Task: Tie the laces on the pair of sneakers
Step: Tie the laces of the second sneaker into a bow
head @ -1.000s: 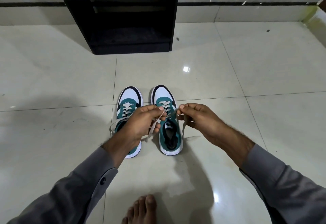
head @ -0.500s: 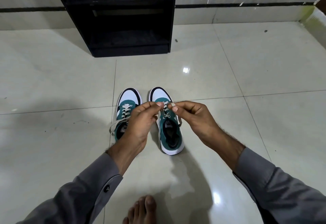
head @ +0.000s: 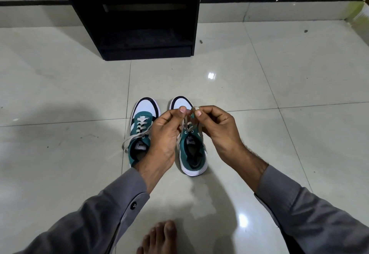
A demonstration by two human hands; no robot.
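Two teal-and-white sneakers stand side by side on the tiled floor, toes pointing away from me. The left sneaker (head: 142, 131) has loose pale laces trailing off its left side. Above the right sneaker (head: 192, 153), my left hand (head: 165, 133) and my right hand (head: 215, 127) are raised close together, each pinching an end of its lace (head: 187, 125) between thumb and forefinger. The lace strands run down from my fingertips to the upper eyelets. My left hand covers part of the gap between the shoes.
A black open shelf unit (head: 137, 15) stands against the wall beyond the shoes. My bare foot (head: 159, 237) rests on the glossy floor near the bottom edge. Grey sleeves cover both forearms. Pale tiles spread on all sides.
Both hands have lifted and drawn together over the right sneaker's toe end, pulling the lace ends upward and forward; the shoes have stayed in place.
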